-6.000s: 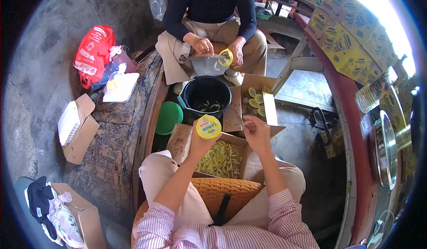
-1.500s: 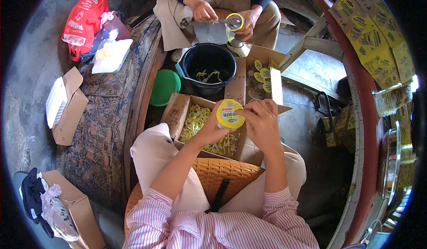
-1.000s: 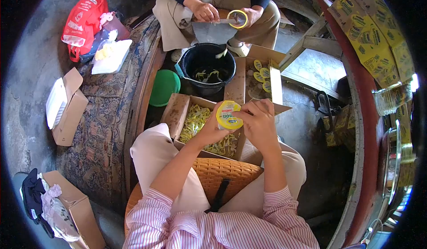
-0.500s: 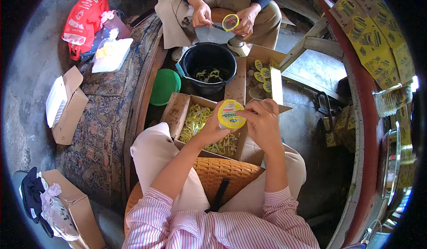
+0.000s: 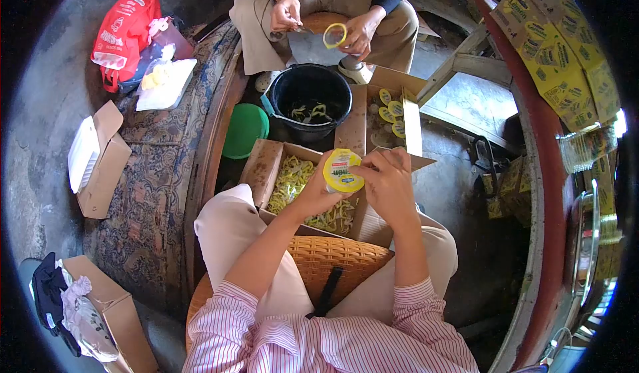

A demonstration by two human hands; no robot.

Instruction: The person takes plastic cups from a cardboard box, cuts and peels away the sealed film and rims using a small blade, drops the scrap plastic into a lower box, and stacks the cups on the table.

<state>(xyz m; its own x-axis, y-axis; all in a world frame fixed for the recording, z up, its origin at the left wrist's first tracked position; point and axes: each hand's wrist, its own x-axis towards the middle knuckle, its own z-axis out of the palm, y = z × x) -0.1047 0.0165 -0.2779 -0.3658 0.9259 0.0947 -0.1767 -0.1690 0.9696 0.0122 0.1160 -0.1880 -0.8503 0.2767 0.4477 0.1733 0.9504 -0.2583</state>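
1. One yellow-lidded cup point(image 5: 343, 170) is up in the wearer's hands, its printed lid tilted toward the camera.
2. Three yellow lids point(image 5: 386, 114) can be made out in the farther cardboard box point(image 5: 413, 128); others may be hidden there.
3. Two open boxes sit close together: that one, and the nearer box point(image 5: 260, 181) filled with yellow-green strips point(image 5: 293, 180), too many to count.
4. One black bucket point(image 5: 311, 100) stands beyond the nearer box, with a few strips inside, and one green disc point(image 5: 246, 132) lies to its left.
5. Across from the wearer, a second person's two hands work above the bucket: one point(image 5: 361, 34) has a yellow-rimmed round piece point(image 5: 326, 40), the other point(image 5: 285, 16) something too small to tell.
6. One red bag point(image 5: 126, 33) is off to the left, well apart; one woven seat point(image 5: 339, 256) shows between the wearer's knees.
7. The cup and hands overhang the nearer box and hide part of its far right side.
8. Left hand point(image 5: 319, 194): curled round the cup's side, firmly holding it.
9. Right hand point(image 5: 387, 181): fingers bent, thumb and fingertip at the lid's right edge; whether they pinch or merely touch, I cannot tell.
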